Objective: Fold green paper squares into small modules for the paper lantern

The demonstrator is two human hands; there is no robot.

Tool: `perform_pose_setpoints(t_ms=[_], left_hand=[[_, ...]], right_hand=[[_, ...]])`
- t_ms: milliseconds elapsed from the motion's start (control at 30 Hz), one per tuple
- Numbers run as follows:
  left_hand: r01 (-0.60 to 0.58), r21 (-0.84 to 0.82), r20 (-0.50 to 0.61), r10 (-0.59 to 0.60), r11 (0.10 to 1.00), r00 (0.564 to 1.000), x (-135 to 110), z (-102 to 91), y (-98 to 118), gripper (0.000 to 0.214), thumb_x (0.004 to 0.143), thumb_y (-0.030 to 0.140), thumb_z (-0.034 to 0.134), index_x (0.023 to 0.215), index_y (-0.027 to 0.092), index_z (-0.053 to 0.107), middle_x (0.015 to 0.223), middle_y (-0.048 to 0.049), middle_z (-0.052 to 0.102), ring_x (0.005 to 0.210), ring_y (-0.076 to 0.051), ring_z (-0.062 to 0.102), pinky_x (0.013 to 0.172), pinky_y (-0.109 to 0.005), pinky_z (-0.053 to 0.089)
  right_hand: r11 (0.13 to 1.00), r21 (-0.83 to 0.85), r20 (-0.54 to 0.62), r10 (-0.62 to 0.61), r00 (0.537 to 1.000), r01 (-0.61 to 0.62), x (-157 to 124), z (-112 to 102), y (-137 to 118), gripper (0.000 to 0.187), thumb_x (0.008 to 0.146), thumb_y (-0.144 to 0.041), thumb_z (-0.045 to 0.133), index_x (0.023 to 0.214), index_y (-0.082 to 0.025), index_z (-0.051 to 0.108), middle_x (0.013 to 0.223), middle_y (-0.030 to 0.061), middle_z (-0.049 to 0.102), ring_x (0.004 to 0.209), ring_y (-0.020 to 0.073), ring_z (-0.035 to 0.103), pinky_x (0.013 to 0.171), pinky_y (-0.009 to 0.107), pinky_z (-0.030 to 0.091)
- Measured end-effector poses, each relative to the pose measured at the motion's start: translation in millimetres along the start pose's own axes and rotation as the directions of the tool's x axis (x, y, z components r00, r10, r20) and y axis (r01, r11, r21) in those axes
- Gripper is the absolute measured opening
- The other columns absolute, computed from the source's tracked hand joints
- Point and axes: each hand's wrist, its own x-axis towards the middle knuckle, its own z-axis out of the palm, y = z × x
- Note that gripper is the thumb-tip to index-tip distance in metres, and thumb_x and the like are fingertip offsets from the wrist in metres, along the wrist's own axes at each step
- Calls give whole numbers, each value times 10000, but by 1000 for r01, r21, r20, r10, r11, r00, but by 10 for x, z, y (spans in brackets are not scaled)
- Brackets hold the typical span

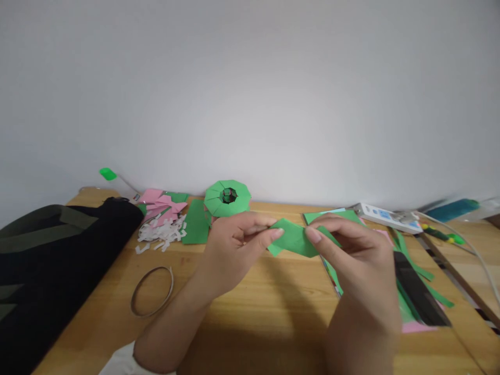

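Note:
A small folded green paper piece is held above the wooden table between both hands. My left hand pinches its left end with thumb and fingers. My right hand pinches its right end, fingers curled over the top. Behind them, near the wall, stands a green ring-shaped paper model made of folded segments.
A black bag fills the left side. Pink folded paper, white scraps and a green sheet lie at the back left. A thin ring lies in front. Green strips, a dark ruler and a white power strip sit right.

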Motion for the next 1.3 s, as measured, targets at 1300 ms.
perform_pose_setpoints(t_ms=[1300], left_hand=[[-154,181,138,130,971,982,-29,-56,71,174,904,210,557,811,219,704,725,39,734,621,-95,638,588,-186,493]], right_hand=[[992,-31,124,-116,985,121,-43,-3,-57,149,793,-111,697,829,-256,700,739,-25,672,710,117,605,628,246,485]])
